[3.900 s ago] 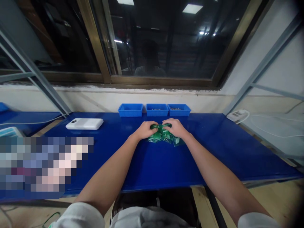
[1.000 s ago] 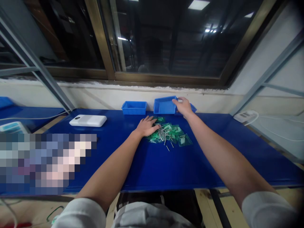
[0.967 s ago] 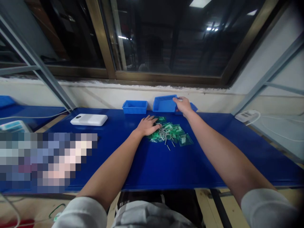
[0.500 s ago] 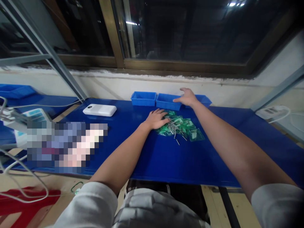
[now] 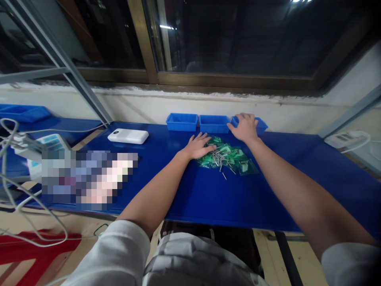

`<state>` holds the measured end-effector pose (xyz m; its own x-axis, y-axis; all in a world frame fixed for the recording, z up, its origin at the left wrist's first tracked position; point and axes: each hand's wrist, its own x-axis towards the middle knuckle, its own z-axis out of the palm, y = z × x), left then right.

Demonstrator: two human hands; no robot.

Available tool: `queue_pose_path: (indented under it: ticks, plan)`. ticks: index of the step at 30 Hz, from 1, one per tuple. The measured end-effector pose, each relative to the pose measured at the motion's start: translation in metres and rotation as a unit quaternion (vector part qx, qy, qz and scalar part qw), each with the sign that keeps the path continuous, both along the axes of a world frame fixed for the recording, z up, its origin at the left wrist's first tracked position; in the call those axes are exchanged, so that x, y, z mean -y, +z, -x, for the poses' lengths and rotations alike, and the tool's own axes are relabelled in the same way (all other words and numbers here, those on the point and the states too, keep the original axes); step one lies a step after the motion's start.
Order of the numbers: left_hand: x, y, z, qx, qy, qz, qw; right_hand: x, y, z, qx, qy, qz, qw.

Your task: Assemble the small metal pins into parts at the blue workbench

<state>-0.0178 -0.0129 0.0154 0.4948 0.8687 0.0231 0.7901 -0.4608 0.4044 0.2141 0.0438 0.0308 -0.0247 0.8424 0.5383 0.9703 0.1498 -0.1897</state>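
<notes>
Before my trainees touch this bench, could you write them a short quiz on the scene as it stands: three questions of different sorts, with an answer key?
1. Multiple choice: what lies loose on top of the green see-through plastic packets?
A) A coiled white cable
B) Slender silvery metal pieces
C) A blue bin

2. True or false: the person's bare left grip is closed into a fist.

3. Count: how many blue rectangular plastic bins stand in the row behind the packets, along the wall?

Key:
1. B.
2. False; its fingers are spread, at the packets' left edge.
3. Three.
</notes>
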Motion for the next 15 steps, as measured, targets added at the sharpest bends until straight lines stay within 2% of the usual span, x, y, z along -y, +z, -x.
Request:
queue_pose_path:
  ticks: [2, 5, 9, 15]
  plan:
    - [0.002, 0.001, 0.0, 0.01, 0.006, 0.002, 1.0, 0.005, -0.002, -0.014, -0.024, -0.036, 0.011, 0.999]
    - [0.003, 0.001, 0.001, 0.02, 0.017, -0.001, 1.0, 0.01, -0.009, -0.039, -0.051, -0.072, 0.08, 0.993]
    - [0.002, -0.002, 0.001, 0.026, 0.027, -0.01, 0.999, 0.016, -0.019, -0.062, -0.04, -0.054, 0.087, 0.994]
    - [-0.002, -0.006, 0.001, 0.04, 0.049, -0.02, 0.998, 0.017, -0.034, -0.078, -0.028, -0.034, 0.074, 0.996]
